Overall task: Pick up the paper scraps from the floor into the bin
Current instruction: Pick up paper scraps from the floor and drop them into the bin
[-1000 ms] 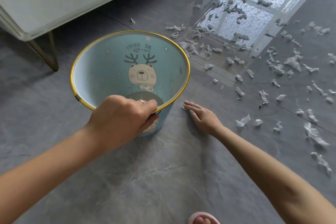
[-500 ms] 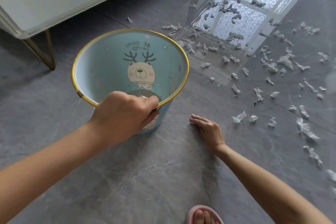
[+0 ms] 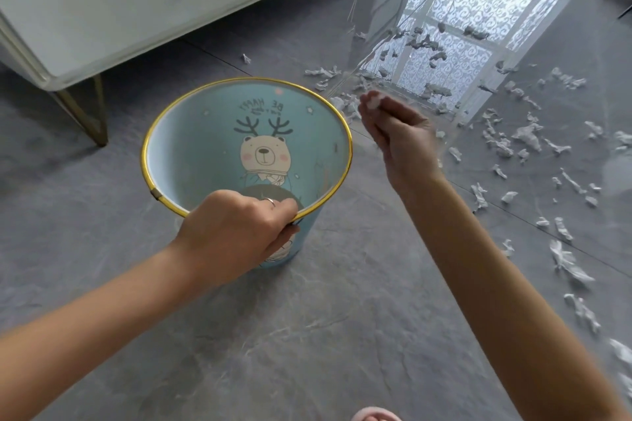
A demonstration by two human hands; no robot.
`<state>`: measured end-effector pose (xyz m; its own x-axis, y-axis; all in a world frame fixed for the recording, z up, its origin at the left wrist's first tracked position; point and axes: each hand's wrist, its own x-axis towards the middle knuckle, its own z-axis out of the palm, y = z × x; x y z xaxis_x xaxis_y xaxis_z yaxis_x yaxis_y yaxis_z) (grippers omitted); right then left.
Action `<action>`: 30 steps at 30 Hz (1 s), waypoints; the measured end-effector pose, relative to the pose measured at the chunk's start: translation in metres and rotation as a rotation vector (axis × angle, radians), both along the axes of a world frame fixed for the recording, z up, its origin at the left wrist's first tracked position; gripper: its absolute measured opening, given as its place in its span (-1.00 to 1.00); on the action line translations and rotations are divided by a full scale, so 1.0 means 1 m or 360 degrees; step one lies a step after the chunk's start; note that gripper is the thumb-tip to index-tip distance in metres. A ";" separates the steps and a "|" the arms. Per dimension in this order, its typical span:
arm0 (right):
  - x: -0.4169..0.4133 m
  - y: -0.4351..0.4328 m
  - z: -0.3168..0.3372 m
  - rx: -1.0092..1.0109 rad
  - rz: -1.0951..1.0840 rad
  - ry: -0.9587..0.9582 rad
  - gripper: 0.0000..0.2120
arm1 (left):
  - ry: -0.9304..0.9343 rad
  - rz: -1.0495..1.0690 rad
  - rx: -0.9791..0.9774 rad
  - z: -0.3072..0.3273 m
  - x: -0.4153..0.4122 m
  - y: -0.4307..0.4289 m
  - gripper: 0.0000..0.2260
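Beside bin [image 3: 191,147], right hand [image 3: 400,137], probable scrap [image 3: 371,101]

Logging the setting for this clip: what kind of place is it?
Probably a room in a home, perhaps a bedroom or living room: a white drawer cabinet on gold legs, a glossy grey tiled floor reflecting a lace-patterned window, and a small bear-print bin.

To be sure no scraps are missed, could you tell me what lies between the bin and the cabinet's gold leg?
In the head view, only bare grey floor lies between the bin and the cabinet's gold leg.
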<state>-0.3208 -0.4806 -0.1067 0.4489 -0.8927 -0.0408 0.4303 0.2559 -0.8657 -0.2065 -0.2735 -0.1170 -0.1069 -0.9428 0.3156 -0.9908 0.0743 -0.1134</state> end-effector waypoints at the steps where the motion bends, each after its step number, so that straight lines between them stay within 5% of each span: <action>1: 0.009 0.007 0.011 -0.0156 0.0122 0.0053 -0.75 | 0.0001 0.0003 -0.0004 0.000 0.000 0.000 -0.76; 12: 0.056 0.047 0.035 -0.1496 0.0659 0.1195 -0.85 | -0.0082 0.0027 -0.0015 0.005 0.000 -0.002 -0.71; 18: 0.044 0.038 0.041 -0.1405 0.0479 0.1306 -0.86 | 0.0004 -0.0132 -0.0022 0.017 0.006 -0.005 -0.70; 23: -0.003 0.023 0.022 -0.1260 -0.0093 0.0838 -0.83 | 0.0051 -0.0231 -0.0039 0.033 -0.007 -0.022 -0.74; 27: -0.088 -0.009 -0.027 -0.0919 -0.0748 0.1089 -0.72 | 0.0045 -0.0319 0.0025 0.035 -0.032 -0.048 -0.72; 30: -0.153 -0.035 -0.081 -0.0608 -0.0661 0.1539 -0.62 | 0.0061 -0.0339 0.0052 0.032 -0.053 -0.068 -0.70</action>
<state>-0.4738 -0.5153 -0.1881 0.0407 -0.9944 0.0977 -0.4760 -0.1053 -0.8731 -0.2593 -0.3413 -0.0847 -0.2935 -0.9099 0.2931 -0.9558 0.2856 -0.0702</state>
